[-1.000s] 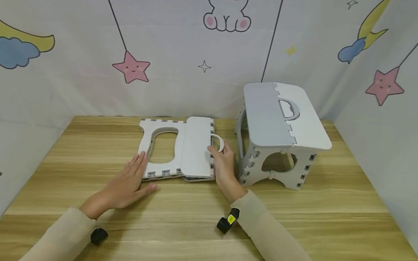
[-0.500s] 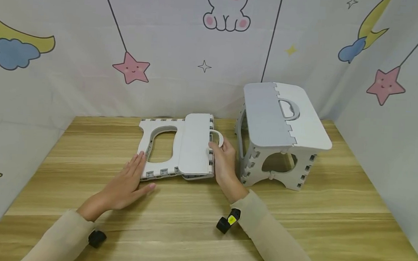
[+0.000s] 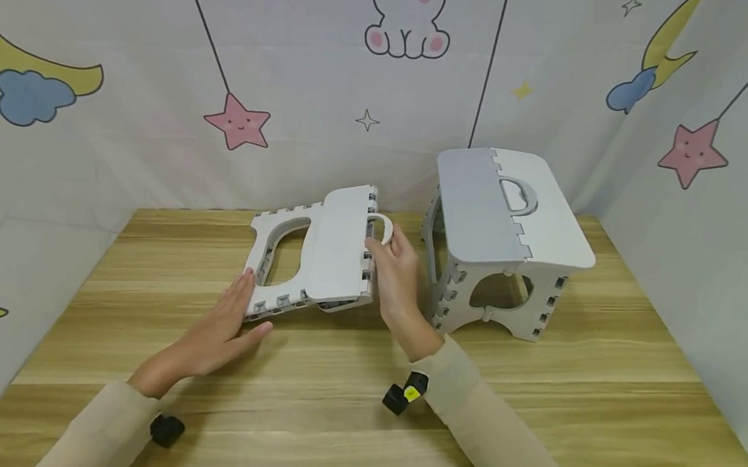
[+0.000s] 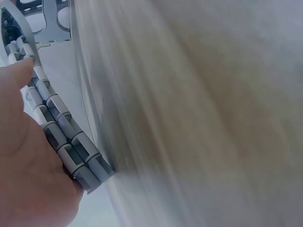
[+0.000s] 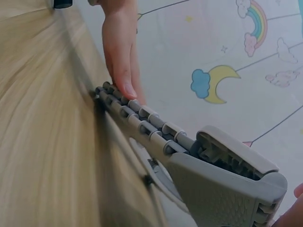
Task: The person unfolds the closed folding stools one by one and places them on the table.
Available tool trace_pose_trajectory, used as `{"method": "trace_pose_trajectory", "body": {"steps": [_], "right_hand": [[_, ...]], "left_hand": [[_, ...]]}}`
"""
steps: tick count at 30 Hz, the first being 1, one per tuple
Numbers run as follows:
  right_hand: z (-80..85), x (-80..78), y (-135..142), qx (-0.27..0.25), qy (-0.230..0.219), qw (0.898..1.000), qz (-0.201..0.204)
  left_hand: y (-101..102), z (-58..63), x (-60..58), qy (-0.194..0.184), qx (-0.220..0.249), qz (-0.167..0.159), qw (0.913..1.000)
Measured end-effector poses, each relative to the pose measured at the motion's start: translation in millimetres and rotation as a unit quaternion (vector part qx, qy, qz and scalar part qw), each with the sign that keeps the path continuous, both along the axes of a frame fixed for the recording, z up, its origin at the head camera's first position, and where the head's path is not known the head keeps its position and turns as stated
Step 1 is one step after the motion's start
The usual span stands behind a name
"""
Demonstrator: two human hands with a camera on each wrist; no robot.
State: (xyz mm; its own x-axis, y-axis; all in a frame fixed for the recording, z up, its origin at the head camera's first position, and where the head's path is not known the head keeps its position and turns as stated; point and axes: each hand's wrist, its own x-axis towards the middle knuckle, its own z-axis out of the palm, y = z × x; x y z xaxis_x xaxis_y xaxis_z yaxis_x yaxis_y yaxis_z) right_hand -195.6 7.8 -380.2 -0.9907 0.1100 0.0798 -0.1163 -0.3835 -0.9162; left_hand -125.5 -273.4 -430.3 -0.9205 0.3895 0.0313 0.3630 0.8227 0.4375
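1. Evidently, we find the right hand [image 3: 400,285] gripping the folded stool [image 3: 339,249], which tilts leftward of that grip.
2. Left hand [image 3: 213,334]: fingers straight against its lower end.
3. We judge: uprighting step; next needs steady bracing.

Folding stool [image 3: 321,255]: white with grey parts, folded flat. From my station I see it tilted: the leg end sits low at the surface [image 3: 338,403], while the handle end stands higher, clear of it. I record a smooth, round-cornered white top panel [image 3: 337,253] toward the handle end and, beside it, a leg panel [image 3: 288,290] pierced by a large rounded opening. A slim white arched handle [image 3: 389,227] projects from the right edge. In the left wrist view I note hinge knuckles [image 4: 78,132], grey and white, in two adjoining rows. Right wrist view: I note a patterned outer face.
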Motion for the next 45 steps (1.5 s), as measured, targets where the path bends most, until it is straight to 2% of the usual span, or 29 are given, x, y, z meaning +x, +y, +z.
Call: {"method": "trace_pose_trajectory", "body": {"steps": [4, 8, 12, 18, 24, 33, 39, 45], "right_hand": [[14.2, 3.5, -3.4, -0.002, 0.025, 1.0, 0.016], [27.1, 7.2, -6.6, 0.008, 0.032, 0.999, 0.021], [36.8, 8.9, -10.3, 0.006, 0.051, 0.998, 0.033], [47.5, 10.7, -15.9, 0.031, 0.091, 0.994, 0.05], [58.3, 12.1, -25.0, 0.028, 0.118, 0.989, 0.083], [70.5, 12.5, -41.5, 0.044, 0.156, 0.979, 0.125], [75.7, 12.2, -50.7, 0.083, 0.172, 0.973, 0.129], [84.2, 12.6, -57.4, 0.163, 0.195, 0.958, 0.133]], "left_hand": [[-4.6, 1.9, -0.8, -0.02, 0.034, 0.002, 0.9992], [-6.9, 4.5, -2.2, -0.038, 0.058, 0.005, 0.9976], [-7.6, 5.5, -3.8, -0.043, 0.078, 0.002, 0.996], [-9.5, 6.3, -5.4, -0.047, 0.113, 0.005, 0.9925], [-11.7, 7.7, -4.5, -0.057, 0.142, 0.014, 0.988], [-16.9, 9.0, -0.4, -0.067, 0.182, 0.001, 0.981], [-20.4, 5.9, 0.0, -0.064, 0.21, -0.012, 0.9756], [-24.1, 5.5, 0.9, -0.079, 0.253, -0.017, 0.964]]}}
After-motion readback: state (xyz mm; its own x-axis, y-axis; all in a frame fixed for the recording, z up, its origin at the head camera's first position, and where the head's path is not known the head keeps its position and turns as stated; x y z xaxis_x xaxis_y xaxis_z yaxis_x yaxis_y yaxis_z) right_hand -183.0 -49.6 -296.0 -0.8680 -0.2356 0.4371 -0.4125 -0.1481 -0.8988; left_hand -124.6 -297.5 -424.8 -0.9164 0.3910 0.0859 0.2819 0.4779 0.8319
